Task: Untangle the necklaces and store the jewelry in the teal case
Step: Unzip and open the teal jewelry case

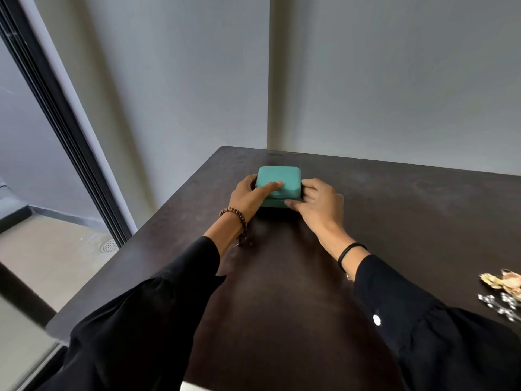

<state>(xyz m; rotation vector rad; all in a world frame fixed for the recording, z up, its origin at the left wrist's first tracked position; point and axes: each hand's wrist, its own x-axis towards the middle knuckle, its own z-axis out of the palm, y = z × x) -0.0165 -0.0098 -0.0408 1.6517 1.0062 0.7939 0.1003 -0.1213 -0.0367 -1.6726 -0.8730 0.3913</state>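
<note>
A: Where is the teal case [282,174] sitting, and is anything showing inside it?

B: It is sitting on the dark table [282,277], toward the far left corner near the wall; its lid is lying down on the base with only a thin seam showing along the front, so whatever it is holding is hidden and I cannot tell.

A: And the jewelry?

B: It is lying out on the table, well apart from the case, at the right edge of the view; a gold and pinkish tangle [504,280] is resting just beyond a silver sparkling tangle [501,301], and the frame is cutting both off.

A: What is the left hand [248,197] doing?

B: It is gripping the case from its left side; the thumb [270,187] is lying flat across the lid while the fingers are wrapping round the far left edge; a brown beaded bracelet [234,214] is circling that wrist.

A: The right hand [318,206]?

B: It is holding the case's right side; the fingers are curling against the wall near the seam and the thumb [293,205] is pressing at the front lower corner; a thin black band [349,251] is sitting on the wrist.

A: And the arms?

B: Both are reaching forward in black sleeves [158,311], converging on the case.
</note>
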